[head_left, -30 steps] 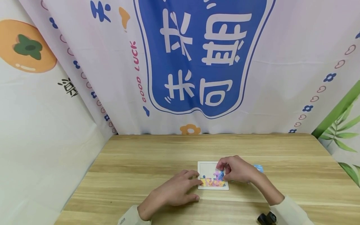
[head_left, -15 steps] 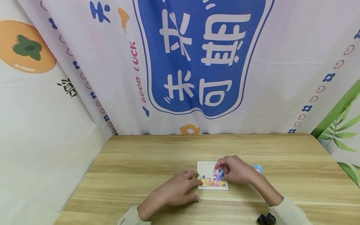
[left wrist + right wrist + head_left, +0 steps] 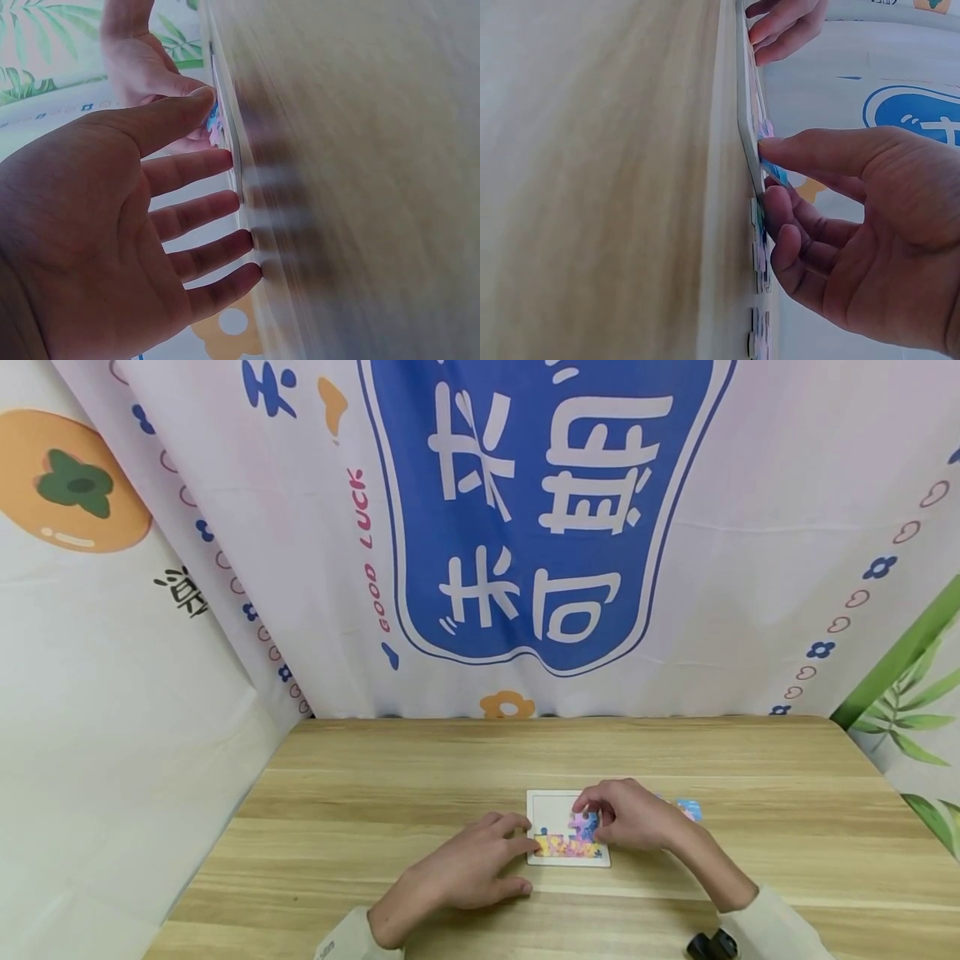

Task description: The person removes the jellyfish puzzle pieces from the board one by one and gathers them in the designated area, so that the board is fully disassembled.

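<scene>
Blue-pink puzzle piece (image 3: 586,827) in right grip (image 3: 632,814)

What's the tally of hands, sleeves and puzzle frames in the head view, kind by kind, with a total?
Hands: 2 (left hand, right hand)
Sleeves: 2 (left sleeve, right sleeve)
Puzzle frame: 1
Total: 5
</scene>
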`<state>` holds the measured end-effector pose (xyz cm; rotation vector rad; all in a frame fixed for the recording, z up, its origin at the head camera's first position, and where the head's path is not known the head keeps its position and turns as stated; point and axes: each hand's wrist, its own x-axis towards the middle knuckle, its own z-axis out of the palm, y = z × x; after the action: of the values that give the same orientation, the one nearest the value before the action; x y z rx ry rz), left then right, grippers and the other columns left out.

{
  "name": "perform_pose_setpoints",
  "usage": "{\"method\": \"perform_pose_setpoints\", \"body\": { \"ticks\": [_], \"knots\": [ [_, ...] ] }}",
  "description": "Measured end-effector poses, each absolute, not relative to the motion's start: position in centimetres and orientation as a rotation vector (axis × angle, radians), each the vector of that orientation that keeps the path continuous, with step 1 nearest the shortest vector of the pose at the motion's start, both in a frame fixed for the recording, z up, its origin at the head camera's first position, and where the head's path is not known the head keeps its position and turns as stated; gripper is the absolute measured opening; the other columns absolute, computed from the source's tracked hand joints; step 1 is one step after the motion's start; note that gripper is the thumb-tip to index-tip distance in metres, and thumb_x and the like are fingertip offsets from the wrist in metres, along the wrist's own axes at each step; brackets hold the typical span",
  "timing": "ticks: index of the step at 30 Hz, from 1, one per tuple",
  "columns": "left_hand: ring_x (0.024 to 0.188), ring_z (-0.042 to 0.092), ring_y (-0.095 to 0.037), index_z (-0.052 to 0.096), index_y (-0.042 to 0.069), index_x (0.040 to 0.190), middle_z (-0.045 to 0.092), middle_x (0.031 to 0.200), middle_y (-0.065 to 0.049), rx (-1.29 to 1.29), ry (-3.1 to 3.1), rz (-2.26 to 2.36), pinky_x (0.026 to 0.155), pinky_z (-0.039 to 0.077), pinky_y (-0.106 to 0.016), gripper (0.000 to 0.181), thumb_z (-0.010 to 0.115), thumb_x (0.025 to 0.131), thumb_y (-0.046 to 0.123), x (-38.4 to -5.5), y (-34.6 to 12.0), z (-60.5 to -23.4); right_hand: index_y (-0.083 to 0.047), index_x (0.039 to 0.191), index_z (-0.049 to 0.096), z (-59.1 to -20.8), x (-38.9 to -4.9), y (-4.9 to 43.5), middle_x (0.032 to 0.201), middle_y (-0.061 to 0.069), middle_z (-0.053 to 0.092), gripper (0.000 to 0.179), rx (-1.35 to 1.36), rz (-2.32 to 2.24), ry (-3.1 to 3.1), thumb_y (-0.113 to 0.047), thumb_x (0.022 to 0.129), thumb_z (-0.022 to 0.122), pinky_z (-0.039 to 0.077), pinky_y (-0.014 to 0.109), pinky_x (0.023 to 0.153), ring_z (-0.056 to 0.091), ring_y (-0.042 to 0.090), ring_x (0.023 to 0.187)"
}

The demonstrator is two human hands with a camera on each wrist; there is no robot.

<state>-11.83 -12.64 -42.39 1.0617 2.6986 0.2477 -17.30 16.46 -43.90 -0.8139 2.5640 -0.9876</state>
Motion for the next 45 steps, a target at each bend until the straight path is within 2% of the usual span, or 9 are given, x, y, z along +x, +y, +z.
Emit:
{"method": "perform_pose_setpoints", "body": {
  "ticks": [5, 12, 19, 25, 40, 45],
  "knots": [
    [0.146, 0.052, -0.024, 0.065, 0.026, 0.148, 0.054, 0.16, 0.001, 1.063, 2.701, 0.237, 0.121, 0.047, -0.047, 0.052, 0.071, 0.102, 0.049, -11.8, -12.6, -42.4, -0.01, 0.117, 0.081, -44.1, -17.2, 16.4, 0.09, -0.002, 0.063, 0.035, -0.772, -0.973, 2.579, -0.001, 0.084, 0.082, 0.046, 0.021, 0.066, 0.052, 0.006, 0.075],
    [0.147, 0.052, -0.024, 0.065, 0.026, 0.149, 0.054, 0.16, 0.0, 1.054, 2.702, 0.24, 0.122, 0.046, -0.048, 0.051, 0.071, 0.103, 0.048, -11.9, -12.6, -42.5, -0.01, 0.118, 0.08, -43.9, -17.2, 16.5, 0.089, -0.001, 0.062, 0.033, -0.803, -0.954, 2.58, -0.004, 0.086, 0.082, 0.045, 0.022, 0.066, 0.051, 0.007, 0.075],
    [0.147, 0.051, -0.024, 0.065, 0.026, 0.149, 0.053, 0.16, 0.001, 1.062, 2.692, 0.248, 0.122, 0.046, -0.048, 0.051, 0.07, 0.103, 0.048, -11.9, -12.6, -42.4, -0.013, 0.118, 0.079, -43.6, -17.1, 16.7, 0.092, -0.006, 0.064, 0.022, -0.822, -0.943, 2.577, -0.006, 0.098, 0.073, 0.043, 0.023, 0.067, 0.051, 0.007, 0.078],
    [0.146, 0.052, -0.024, 0.065, 0.026, 0.148, 0.054, 0.16, 0.001, 1.07, 2.695, 0.24, 0.121, 0.047, -0.047, 0.051, 0.071, 0.103, 0.049, -11.9, -12.6, -42.4, -0.016, 0.117, 0.078, -43.7, -17.2, 16.8, 0.096, -0.003, 0.069, 0.021, -0.81, -1.013, 2.542, -0.006, 0.103, 0.066, 0.045, 0.023, 0.07, 0.053, 0.008, 0.08],
    [0.145, 0.053, -0.025, 0.066, 0.026, 0.148, 0.054, 0.159, 0.001, 1.073, 2.707, 0.234, 0.121, 0.047, -0.048, 0.051, 0.071, 0.103, 0.048, -11.8, -12.6, -42.4, -0.012, 0.118, 0.078, -43.8, -17.1, 18.2, 0.087, 0.001, 0.068, 0.019, -0.785, -1.152, 2.495, -0.01, 0.106, 0.063, 0.047, 0.023, 0.058, 0.053, 0.005, 0.064],
    [0.145, 0.053, -0.025, 0.065, 0.026, 0.148, 0.054, 0.16, 0.001, 1.07, 2.708, 0.229, 0.121, 0.047, -0.048, 0.051, 0.071, 0.103, 0.048, -11.8, -12.6, -42.4, -0.01, 0.119, 0.077, -43.9, -17.1, 19.5, 0.086, 0.001, 0.068, 0.02, -0.804, -1.162, 2.495, -0.01, 0.106, 0.062, 0.046, 0.023, 0.059, 0.052, 0.004, 0.066]
  ]
}}
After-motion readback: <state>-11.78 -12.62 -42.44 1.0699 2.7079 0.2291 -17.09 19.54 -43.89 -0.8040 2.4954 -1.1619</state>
